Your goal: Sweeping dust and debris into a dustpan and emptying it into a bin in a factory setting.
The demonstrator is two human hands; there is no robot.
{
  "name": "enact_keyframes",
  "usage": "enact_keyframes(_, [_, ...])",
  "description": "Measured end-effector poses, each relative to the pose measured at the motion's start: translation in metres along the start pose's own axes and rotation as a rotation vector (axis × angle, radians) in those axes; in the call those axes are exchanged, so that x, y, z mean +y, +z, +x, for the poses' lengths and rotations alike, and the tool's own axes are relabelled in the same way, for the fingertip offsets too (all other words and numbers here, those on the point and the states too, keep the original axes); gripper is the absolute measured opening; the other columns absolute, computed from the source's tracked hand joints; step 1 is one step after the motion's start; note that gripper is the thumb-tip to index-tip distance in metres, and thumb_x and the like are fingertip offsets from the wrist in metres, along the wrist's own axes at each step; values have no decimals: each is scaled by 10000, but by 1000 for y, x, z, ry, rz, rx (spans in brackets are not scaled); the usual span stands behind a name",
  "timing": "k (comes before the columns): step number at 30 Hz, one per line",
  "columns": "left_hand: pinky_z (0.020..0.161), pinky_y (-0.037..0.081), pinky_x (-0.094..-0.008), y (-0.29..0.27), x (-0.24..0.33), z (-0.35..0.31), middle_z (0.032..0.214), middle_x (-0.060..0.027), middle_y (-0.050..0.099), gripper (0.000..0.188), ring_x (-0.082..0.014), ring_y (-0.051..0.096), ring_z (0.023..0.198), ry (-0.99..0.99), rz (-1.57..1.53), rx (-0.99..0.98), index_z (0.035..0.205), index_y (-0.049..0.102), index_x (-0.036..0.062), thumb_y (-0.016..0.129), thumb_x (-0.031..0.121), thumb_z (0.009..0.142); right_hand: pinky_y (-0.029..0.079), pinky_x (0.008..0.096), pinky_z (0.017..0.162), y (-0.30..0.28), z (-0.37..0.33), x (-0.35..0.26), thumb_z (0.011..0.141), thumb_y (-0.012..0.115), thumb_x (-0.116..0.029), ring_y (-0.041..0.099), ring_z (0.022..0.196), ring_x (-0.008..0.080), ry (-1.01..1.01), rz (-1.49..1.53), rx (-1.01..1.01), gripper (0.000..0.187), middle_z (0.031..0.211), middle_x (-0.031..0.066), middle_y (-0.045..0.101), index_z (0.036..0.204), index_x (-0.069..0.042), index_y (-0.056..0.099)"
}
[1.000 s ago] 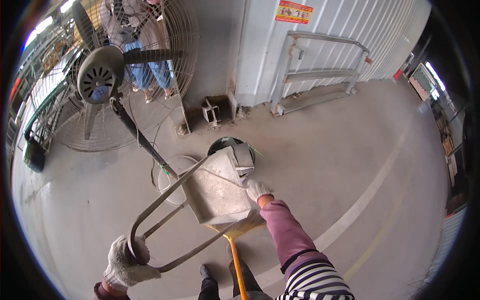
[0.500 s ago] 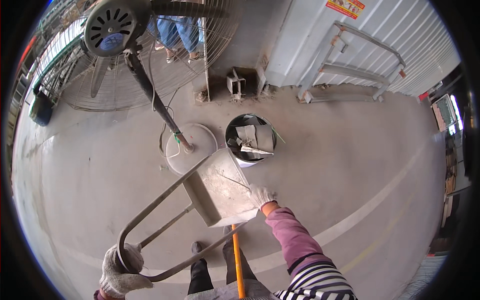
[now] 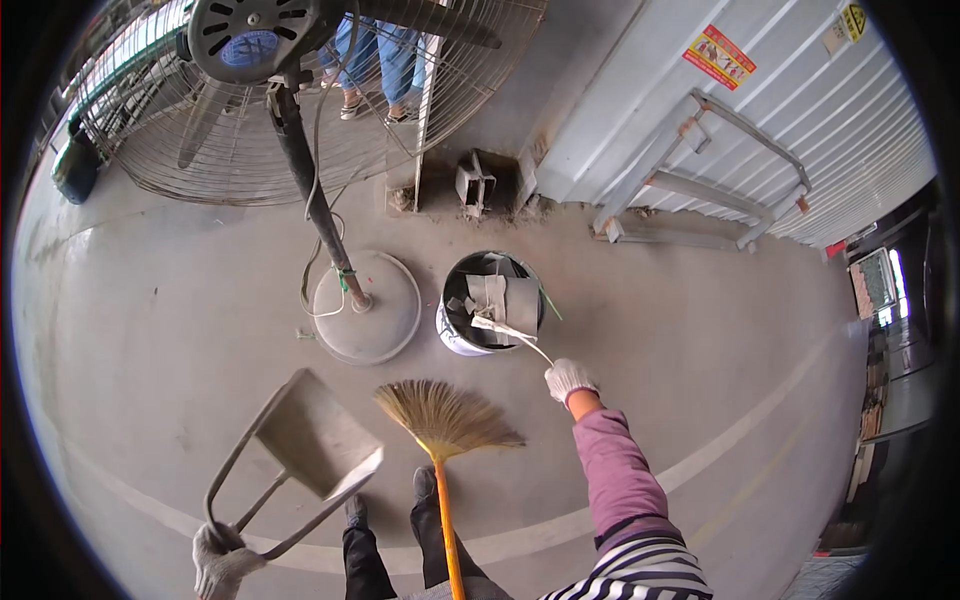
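Observation:
In a white knit glove, my left hand (image 3: 222, 566) is closed round the end of the looped metal handle of a dustpan (image 3: 325, 440). The pan hangs low at the left, its inside looking bare. My gloved right hand (image 3: 573, 382) grips one end of a thin pale strip (image 3: 535, 348), whose other end reaches over the rim of a bucket (image 3: 458, 335). Grey and white scrap pieces (image 3: 505, 298) fill the bucket. Between my hands stands a broom (image 3: 447, 450), bristles forward, its orange handle running back against my body; neither hand touches it.
Left of the bucket, a large pedestal fan (image 3: 310, 190) rises from a round base (image 3: 385, 320), with a cable beside its pole. Beyond the fan stands a person (image 3: 375, 65) in blue trousers. A metal frame (image 3: 700, 190) leans on the corrugated wall (image 3: 620, 110).
The dustpan has moved away from the bucket, toward the lower left. My right hand has left the pan's edge and moved right, beside the bucket. The broom's bristles have come into view.

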State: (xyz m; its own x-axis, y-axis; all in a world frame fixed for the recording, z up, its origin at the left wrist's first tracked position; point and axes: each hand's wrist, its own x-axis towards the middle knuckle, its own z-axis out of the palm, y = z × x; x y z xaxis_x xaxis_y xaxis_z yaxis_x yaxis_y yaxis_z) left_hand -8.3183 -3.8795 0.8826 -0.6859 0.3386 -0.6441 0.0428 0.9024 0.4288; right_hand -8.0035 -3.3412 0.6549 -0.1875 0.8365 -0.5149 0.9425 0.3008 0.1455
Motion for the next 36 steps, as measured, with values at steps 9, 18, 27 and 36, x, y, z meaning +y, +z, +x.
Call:
enact_keyframes(9, [663, 422, -250, -22, -115, -46, 765, 8, 547, 147, -96, 487, 721, -123, -531, 328, 793, 587, 44, 714, -13, 745, 548, 449, 734, 13, 107, -118, 878, 524, -257, 675, 920, 340, -311, -133, 31, 264, 998, 157, 689, 964, -103, 721])
enact_keyframes(18, [695, 418, -264, -16, -158, -73, 785, -8, 548, 129, -118, 488, 753, -395, -412, 458, 817, 583, 32, 699, 31, 761, 493, 466, 879, 50, 166, -164, 895, 521, -360, 623, 1052, 344, 29, 133, -59, 331, 1131, 157, 651, 1108, -167, 687])
enact_keyframes(27, [708, 415, -283, -6, -185, -73, 785, -28, 563, 95, -128, 514, 757, -445, -599, 455, 852, 593, 26, 658, 33, 783, 508, 497, 821, 44, 147, -84, 888, 498, -243, 652, 981, 345, -183, -341, -196, 283, 1073, 155, 673, 1035, -122, 708])
enact_keyframes(36, [760, 386, -289, -10, -239, -93, 780, -16, 555, 54, -123, 498, 771, -470, -486, 504, 829, 594, 39, 636, 40, 795, 506, 579, 712, 45, 173, -149, 884, 536, -225, 665, 955, 351, -12, -215, 140, 226, 1085, 131, 676, 980, -155, 729])
